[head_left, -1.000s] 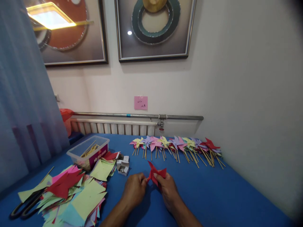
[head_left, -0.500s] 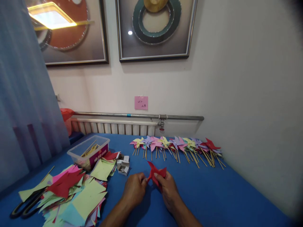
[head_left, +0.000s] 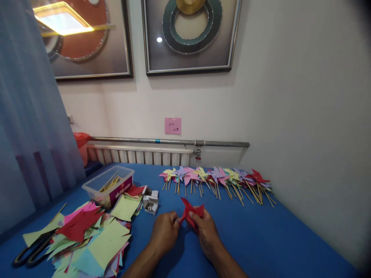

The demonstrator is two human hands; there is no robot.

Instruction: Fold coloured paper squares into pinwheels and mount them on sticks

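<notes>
A red paper pinwheel (head_left: 187, 211), its blades partly folded in, is held just above the blue tabletop between both hands. My right hand (head_left: 205, 229) grips it from the right, with the thumb pressed over its middle. At the lower left blade, my left hand (head_left: 165, 230) is closed, thumb and fingertip pinching the tip. The fingers behind the paper are hidden. Just left of the hands sit small white boxes (head_left: 151, 205), one open with shiny pins inside. Behind the hands lies a row of finished-looking pinwheels (head_left: 216, 174) on thin sticks.
Cut coloured paper sheets (head_left: 107, 243) are heaped at the left, with black-handled scissors (head_left: 36, 249) among them. A clear plastic tub (head_left: 107, 197) of thin sticks stands behind the heap. A blue curtain (head_left: 34, 116) hangs at the left; a wall (head_left: 313, 135) bounds the right.
</notes>
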